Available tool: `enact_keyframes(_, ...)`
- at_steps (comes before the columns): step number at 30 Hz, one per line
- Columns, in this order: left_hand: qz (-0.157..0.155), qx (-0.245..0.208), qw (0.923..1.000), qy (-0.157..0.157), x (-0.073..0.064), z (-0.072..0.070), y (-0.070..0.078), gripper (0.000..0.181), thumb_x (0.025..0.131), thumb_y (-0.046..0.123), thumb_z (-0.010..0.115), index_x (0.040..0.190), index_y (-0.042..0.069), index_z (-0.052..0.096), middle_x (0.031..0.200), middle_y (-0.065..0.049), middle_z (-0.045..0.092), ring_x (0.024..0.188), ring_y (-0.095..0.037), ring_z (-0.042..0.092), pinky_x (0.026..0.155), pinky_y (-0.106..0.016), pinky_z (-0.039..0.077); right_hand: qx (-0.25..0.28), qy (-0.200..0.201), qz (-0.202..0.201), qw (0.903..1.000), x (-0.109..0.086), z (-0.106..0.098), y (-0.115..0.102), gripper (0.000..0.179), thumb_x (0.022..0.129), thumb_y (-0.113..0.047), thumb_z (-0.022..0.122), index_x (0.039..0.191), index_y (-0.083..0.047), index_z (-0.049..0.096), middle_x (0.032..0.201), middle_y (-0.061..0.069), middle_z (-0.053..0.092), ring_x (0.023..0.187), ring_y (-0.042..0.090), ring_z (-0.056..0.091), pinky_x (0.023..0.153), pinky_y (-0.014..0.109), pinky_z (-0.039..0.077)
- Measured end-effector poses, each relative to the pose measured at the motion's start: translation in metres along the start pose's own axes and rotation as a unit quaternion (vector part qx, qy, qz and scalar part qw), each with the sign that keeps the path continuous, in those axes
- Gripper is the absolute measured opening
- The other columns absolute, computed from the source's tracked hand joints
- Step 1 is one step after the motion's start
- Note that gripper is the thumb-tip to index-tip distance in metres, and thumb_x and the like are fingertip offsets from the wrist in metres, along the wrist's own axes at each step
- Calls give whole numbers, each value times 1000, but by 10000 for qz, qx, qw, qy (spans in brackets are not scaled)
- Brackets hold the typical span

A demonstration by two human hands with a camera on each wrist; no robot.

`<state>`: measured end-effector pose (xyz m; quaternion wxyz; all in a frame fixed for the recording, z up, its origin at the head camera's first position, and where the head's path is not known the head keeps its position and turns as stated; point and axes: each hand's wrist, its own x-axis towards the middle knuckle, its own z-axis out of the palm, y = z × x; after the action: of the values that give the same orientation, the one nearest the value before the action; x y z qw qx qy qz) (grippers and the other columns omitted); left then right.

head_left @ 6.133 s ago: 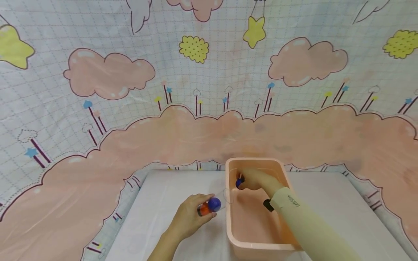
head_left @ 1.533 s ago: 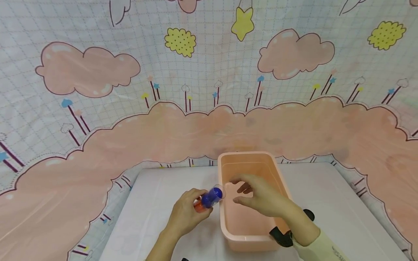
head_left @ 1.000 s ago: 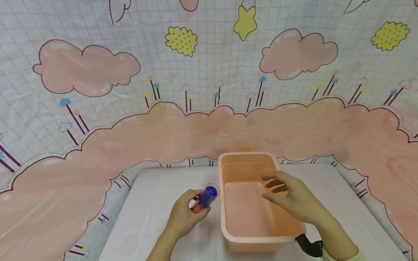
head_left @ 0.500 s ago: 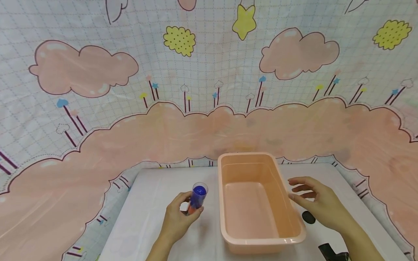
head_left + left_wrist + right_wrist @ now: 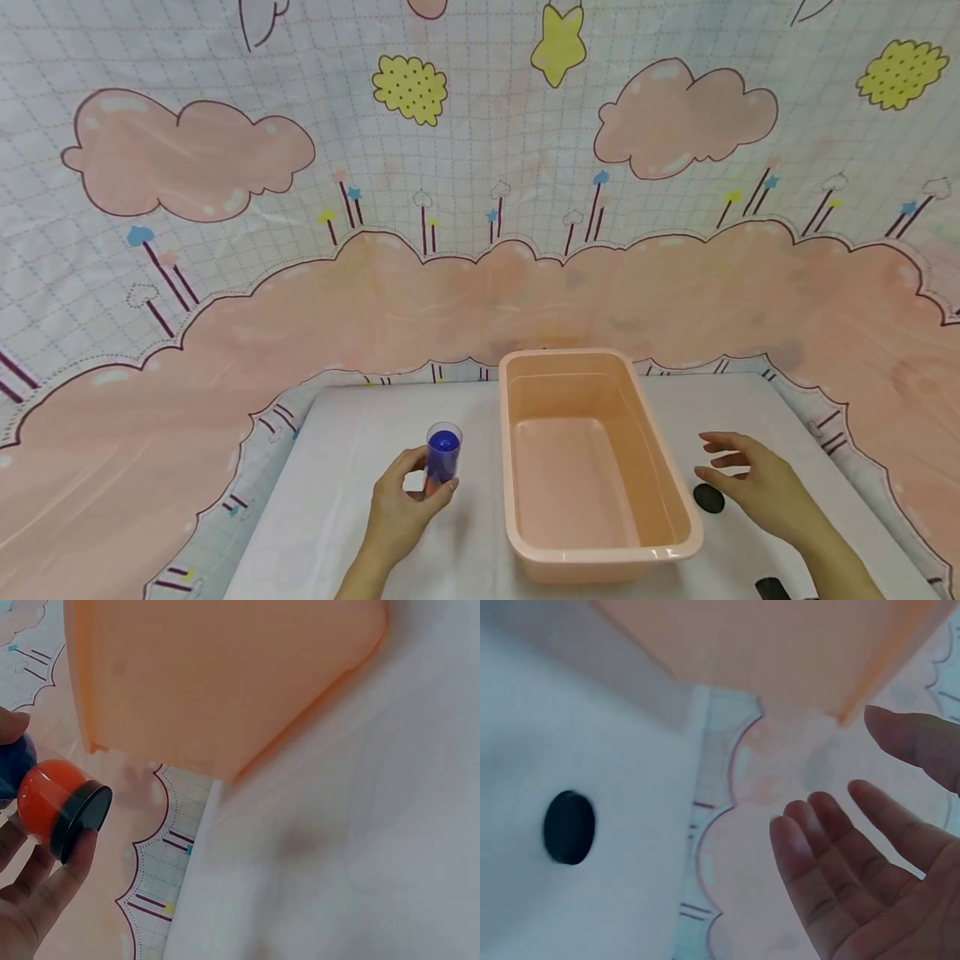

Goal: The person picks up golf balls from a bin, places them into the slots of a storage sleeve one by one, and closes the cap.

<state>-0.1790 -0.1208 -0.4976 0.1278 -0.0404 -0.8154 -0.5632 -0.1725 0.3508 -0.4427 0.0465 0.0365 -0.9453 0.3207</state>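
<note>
My left hand (image 5: 396,507) holds a clear tube (image 5: 443,457) upright, left of the peach box, thumb and fingers curled round its lower part. A blue ball (image 5: 445,442) shows near the tube's open top. In the left wrist view an orange ball (image 5: 46,796) sits lower in it, above a black end cap (image 5: 82,817); fingers partly cover a blue ball (image 5: 13,771). My right hand (image 5: 765,492) hovers right of the box with relaxed, parted fingers and nothing in them. Just beside its thumb lies a black round disc (image 5: 708,498), flat on the white table.
The deep peach plastic box (image 5: 592,557) stands between the hands, with no objects visible inside. A black piece (image 5: 771,588) shows at the bottom edge by the right forearm. Behind the white table (image 5: 360,433) hangs a cartoon-print cloth (image 5: 465,317).
Earlier my right hand held a blue ball inside the box; it has since moved out rightward, empty. My left hand has shifted left and turned the tube from tilted to upright.
</note>
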Motion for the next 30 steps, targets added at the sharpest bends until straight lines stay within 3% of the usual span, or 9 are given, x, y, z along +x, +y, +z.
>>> enact_keyframes(2, -20, -95, 9999, 42, 0, -1, -1, 50, 77, 16, 92, 122, 23, 71, 114, 5, 71, 105, -15, 62, 73, -25, 62, -65, -168, 140, 9997, 2, 3, 8, 64, 91, -36, 80, 140, 0, 58, 126, 21, 68, 105, 33, 70, 75, 34, 59)
enact_keyframes(5, -29, -174, 9998, 92, -1, -1, -3, 50, 77, 16, 92, 122, 22, 71, 115, 4, 71, 105, -14, 62, 73, -25, 62, -159, -345, 276, 9989, 6, 9, 21, 68, 90, -35, 81, 139, 4, 57, 127, 26, 65, 106, 39, 69, 74, 42, 60)
enact_keyframes(11, -72, -192, 9997, 96, -1, -2, -3, 50, 78, 17, 92, 123, 22, 71, 116, 3, 70, 106, -15, 62, 73, -24, 62, -517, -505, 295, 9969, 14, 20, 42, 66, 86, -31, 84, 134, 7, 61, 118, 26, 67, 98, 35, 70, 70, 39, 56)
enact_keyframes(15, -108, -162, 9998, 94, 0, -2, -3, 50, 77, 16, 92, 123, 22, 71, 116, 4, 71, 106, -15, 62, 74, -25, 62, -797, -680, 327, 9940, 19, 26, 50, 64, 84, -31, 85, 130, 7, 63, 113, 25, 67, 95, 34, 68, 71, 44, 55)
enact_keyframes(23, -173, -130, 9997, 77, 0, -1, -3, 51, 77, 17, 92, 122, 23, 71, 115, 4, 71, 106, -16, 62, 73, -25, 62, -1047, -920, 496, 9890, 24, 37, 62, 66, 82, -39, 84, 126, 7, 65, 106, 23, 66, 89, 29, 63, 70, 43, 53)
enact_keyframes(30, -261, -160, 9995, 8, -3, 1, -3, 50, 77, 20, 92, 122, 25, 70, 115, 4, 71, 106, -16, 63, 73, -25, 62, -1127, -1088, 588, 9859, 24, 47, 70, 61, 84, -34, 82, 123, 9, 64, 103, 23, 64, 93, 35, 66, 78, 55, 56)
